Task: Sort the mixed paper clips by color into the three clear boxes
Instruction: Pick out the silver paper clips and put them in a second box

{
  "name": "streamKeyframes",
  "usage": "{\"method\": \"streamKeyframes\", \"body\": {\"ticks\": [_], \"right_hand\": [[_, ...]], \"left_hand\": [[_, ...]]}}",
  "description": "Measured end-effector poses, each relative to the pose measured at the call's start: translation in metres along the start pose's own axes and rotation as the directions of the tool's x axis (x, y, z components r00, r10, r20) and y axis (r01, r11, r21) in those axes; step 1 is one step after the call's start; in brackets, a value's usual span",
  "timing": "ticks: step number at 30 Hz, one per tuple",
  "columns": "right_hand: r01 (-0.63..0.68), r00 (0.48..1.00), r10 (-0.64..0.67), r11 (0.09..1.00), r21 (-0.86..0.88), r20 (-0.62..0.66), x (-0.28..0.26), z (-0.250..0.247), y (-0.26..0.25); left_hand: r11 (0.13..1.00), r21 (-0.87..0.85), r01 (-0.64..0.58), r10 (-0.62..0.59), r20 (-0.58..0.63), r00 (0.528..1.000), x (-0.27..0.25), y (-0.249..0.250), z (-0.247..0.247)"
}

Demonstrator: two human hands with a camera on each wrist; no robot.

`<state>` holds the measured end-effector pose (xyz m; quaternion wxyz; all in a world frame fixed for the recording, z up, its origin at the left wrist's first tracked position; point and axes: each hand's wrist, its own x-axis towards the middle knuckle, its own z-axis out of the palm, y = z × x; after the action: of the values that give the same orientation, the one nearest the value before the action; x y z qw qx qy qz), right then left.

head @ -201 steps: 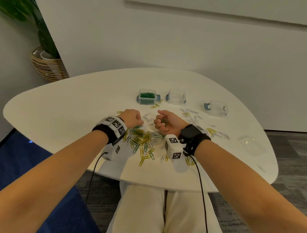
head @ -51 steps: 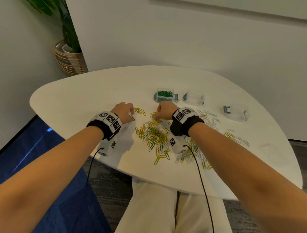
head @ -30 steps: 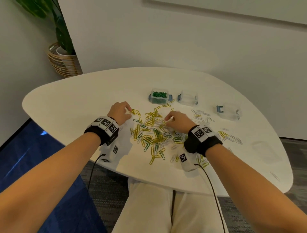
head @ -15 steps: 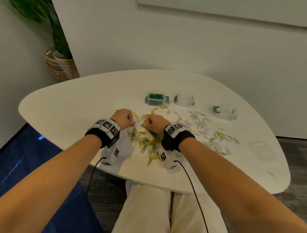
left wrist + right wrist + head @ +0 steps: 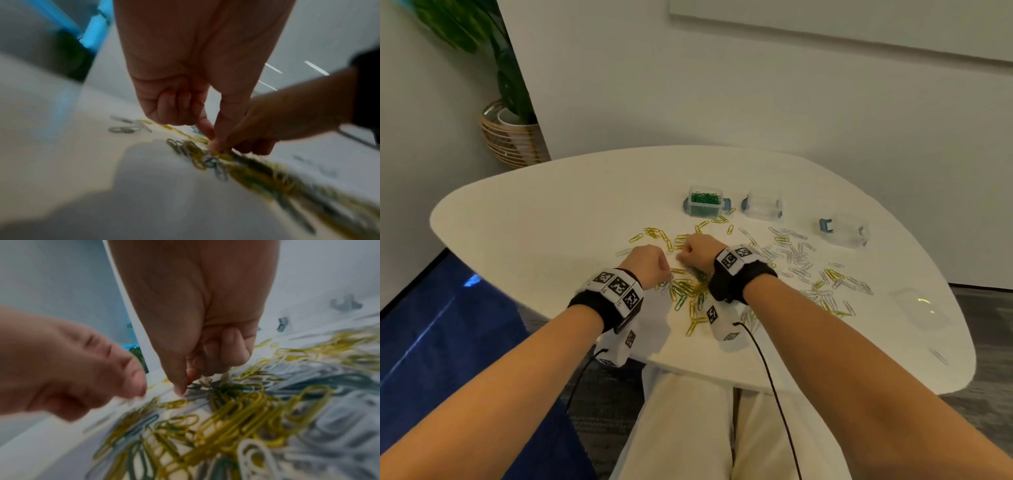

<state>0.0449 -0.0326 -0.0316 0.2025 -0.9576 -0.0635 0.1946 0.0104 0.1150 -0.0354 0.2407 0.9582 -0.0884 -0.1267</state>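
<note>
Both hands sit knuckles-up over the mixed clip pile (image 5: 690,291) near the table's (image 5: 544,219) front edge. Left hand (image 5: 645,262): three fingers curled into the palm, thumb and index tip pinched together at the pile's near-left edge; left wrist view is blurred, so can't tell if a clip is actually between them. Right hand (image 5: 700,248): fingers curled, thumb tip down on the table among the clips; something thin may be tucked in the curl, too blurred to call. The hands are just beside each other, nearly touching.

Pile under the hands is yellow, green and white clips tangled together. Loose yellow clips (image 5: 654,234) spread toward 11 o'clock from the hands. White clips with some yellow (image 5: 796,255) scatter toward 2–3 o'clock.

Containers, all lids off:
- Green-clip box (image 5: 705,205) at 12 o'clock from the hands, clear with blue latches, filled with green clips almost to the rim. A few yellow clips lie on the table touching its front.
- Middle box (image 5: 762,205) just right of it, around 1 o'clock; looks empty.
- Third box (image 5: 842,229) at 2 o'clock, set apart from the other two; contents unclear through the clear wall.

Clear lid (image 5: 919,306) lies flat at 3 o'clock near the table's right edge. Potted plant in a woven basket (image 5: 512,140) stands on the floor past the table at 10 o'clock.
</note>
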Motion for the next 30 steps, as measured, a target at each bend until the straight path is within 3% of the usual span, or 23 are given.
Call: {"method": "streamKeyframes", "body": {"ticks": [1,2,3,4,5,6,7,8,9,10,11,12,13,15,17,19,21,23,24,26,27,28,30], "right_hand": [[0.013,1.000,-0.011,0.975,0.222,-0.010,-0.006,-0.004,0.005],[0.003,1.000,0.008,0.851,0.525,-0.019,-0.014,-0.007,0.010],[-0.021,0.999,0.037,0.590,0.807,-0.001,-0.021,-0.009,0.017],[-0.051,0.998,0.048,0.269,0.962,0.040,-0.028,-0.010,0.023],[-0.092,0.995,0.032,0.004,0.996,0.092,-0.034,-0.010,0.030],[-0.127,0.991,0.028,-0.133,0.983,0.131,-0.039,-0.011,0.037],[-0.158,0.986,0.022,-0.166,0.973,0.163,-0.043,-0.012,0.043],[-0.183,0.982,0.037,-0.099,0.978,0.188,-0.044,-0.013,0.047],[-0.200,0.978,0.080,0.059,0.978,0.195,-0.046,-0.014,0.049],[-0.203,0.975,0.148,0.315,0.927,0.163,-0.047,-0.015,0.048],[-0.203,0.974,0.201,0.594,0.778,0.101,-0.047,-0.014,0.046],[-0.188,0.977,0.211,0.810,0.556,0.022,-0.048,-0.013,0.042],[-0.163,0.982,0.187,0.924,0.346,-0.035,-0.046,-0.009,0.039],[-0.136,0.988,0.144,0.982,0.127,-0.050,-0.041,0.000,0.032],[-0.101,0.991,0.111,0.988,0.113,-0.081,-0.041,0.005,0.034],[-0.052,0.989,0.085,0.967,0.251,-0.123,-0.048,-0.001,0.044],[-0.024,0.984,0.096,0.908,0.419,-0.153,-0.060,-0.011,0.053],[-0.042,0.981,0.136,0.848,0.528,-0.141,-0.069,-0.018,0.063],[-0.058,0.981,0.153,0.824,0.564,-0.123,-0.072,-0.020,0.066],[-0.094,0.982,0.178,0.734,0.673,-0.057,-0.076,-0.021,0.069],[-0.112,0.985,0.170,0.618,0.778,0.007,-0.079,-0.021,0.071],[-0.126,0.988,0.132,0.438,0.890,0.075,-0.081,-0.020,0.074],[-0.136,0.990,-0.008,0.075,0.988,0.137,-0.085,-0.019,0.081]], "left_hand": [[1.000,0.020,-0.008,0.007,0.006,1.000,-0.001,0.001,0.001],[1.000,0.015,-0.013,0.013,0.004,1.000,0.000,0.001,0.002],[1.000,0.006,-0.014,0.014,0.009,1.000,-0.001,0.002,0.002],[1.000,0.001,-0.017,0.017,0.012,1.000,-0.001,0.002,0.002],[1.000,-0.001,-0.010,0.010,0.012,1.000,-0.002,0.004,0.002],[1.000,-0.007,-0.006,0.007,0.019,1.000,-0.002,0.004,0.002],[1.000,-0.013,-0.006,0.007,0.031,0.999,-0.002,0.004,0.003],[1.000,-0.024,-0.007,0.008,0.040,0.999,-0.002,0.003,0.004],[0.999,-0.040,-0.007,0.009,0.043,0.999,-0.002,0.002,0.003],[0.998,-0.063,-0.005,0.007,0.038,0.999,-0.001,0.001,0.003],[0.996,-0.093,-0.005,0.007,0.020,1.000,0.000,0.000,0.002],[0.989,-0.146,0.007,-0.007,-0.002,1.000,0.001,-0.001,0.000],[0.970,-0.243,0.027,-0.032,-0.016,0.999,0.001,-0.001,-0.001],[0.812,-0.576,0.093,-0.084,0.043,0.996,0.001,0.000,-0.002],[0.444,-0.873,0.203,-0.063,0.195,0.979,-0.002,0.002,-0.003],[0.081,-0.945,0.318,-0.024,0.317,0.948,-0.005,0.001,-0.006],[-0.058,-0.932,0.357,-0.005,0.358,0.934,-0.006,0.000,-0.007],[0.011,-0.932,0.362,-0.043,0.361,0.932,-0.004,0.005,-0.005],[0.115,-0.927,0.356,-0.077,0.349,0.934,-0.003,0.010,-0.003],[0.455,-0.838,0.301,-0.127,0.274,0.953,0.001,0.020,0.002],[0.653,-0.719,0.238,-0.119,0.213,0.970,0.004,0.024,0.005],[0.812,-0.564,0.152,-0.080,0.151,0.985,0.007,0.026,0.007],[0.954,-0.299,0.008,0.017,0.079,0.997,0.012,0.032,0.011]]}}
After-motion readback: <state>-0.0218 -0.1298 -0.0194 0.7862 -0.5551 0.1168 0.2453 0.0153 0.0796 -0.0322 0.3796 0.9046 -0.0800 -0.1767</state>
